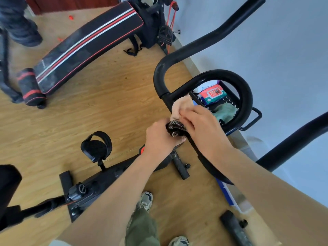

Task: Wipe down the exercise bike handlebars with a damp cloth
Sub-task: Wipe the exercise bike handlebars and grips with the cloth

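Note:
The black handlebars of the exercise bike curve up from a central clamp in the middle of the head view, with an inner loop to the right. My right hand presses a beige cloth against the bar just above the clamp. Part of the cloth is hidden under my fingers. My left hand grips the bike at the clamp, right below the cloth.
A black mesh basket behind the loop holds a wipes pack and a green cloth. A sit-up bench lies on the wooden floor at upper left. Another person's leg stands top left. The bike pedal and frame sit below.

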